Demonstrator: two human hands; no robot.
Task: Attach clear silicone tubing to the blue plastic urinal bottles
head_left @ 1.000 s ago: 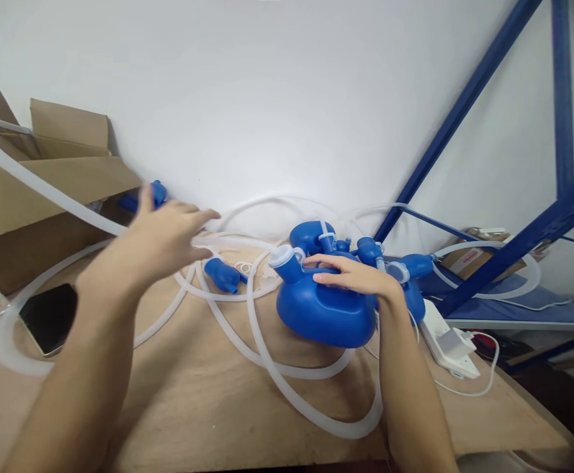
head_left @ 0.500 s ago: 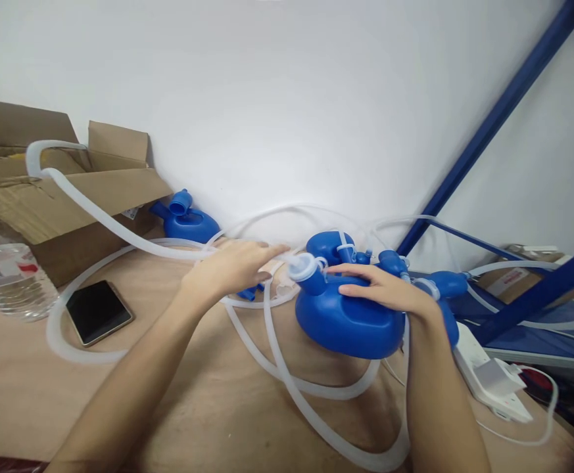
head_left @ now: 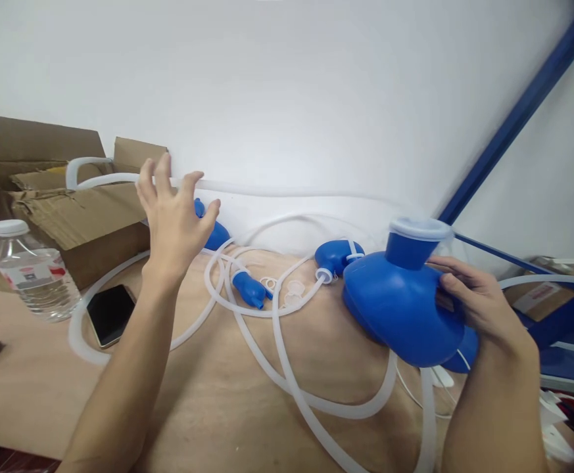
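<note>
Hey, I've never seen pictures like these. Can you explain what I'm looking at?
There's no machine here, just a person's two bare hands. Every picture comes from one camera worn on that person's head, looking forward and down.

The right hand holds a blue jug at its handle side. The left hand is raised with fingers spread, near a cardboard box; I can't tell whether it touches the long pale tube there.

On the tabletop lie looping tubes, a phone and a small blue fitting. A clear bottle stands at the left.

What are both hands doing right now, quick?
Left hand: open, fingers spread, holding nothing.
Right hand: closed, holding the big blue jug.
</note>
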